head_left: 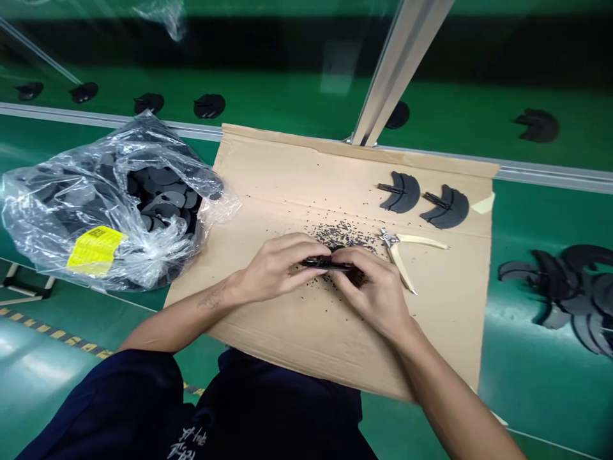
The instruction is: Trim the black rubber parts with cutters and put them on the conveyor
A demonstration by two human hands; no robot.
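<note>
Both my left hand and my right hand grip a small black moulded piece from either side, above a cardboard sheet. Black crumbs lie scattered on the cardboard around and beneath my hands. Just right of my right hand rest cream-handled side cutters, untouched. Two black crescent-shaped pieces lie beyond them, each with a thin dark stem. Part of the held piece is hidden by my fingers.
A clear plastic bag full of black pieces, with a yellow label, lies to the left. A heap of black pieces sits on the green bench to the right. More pieces stand along a far green belt behind a metal rail.
</note>
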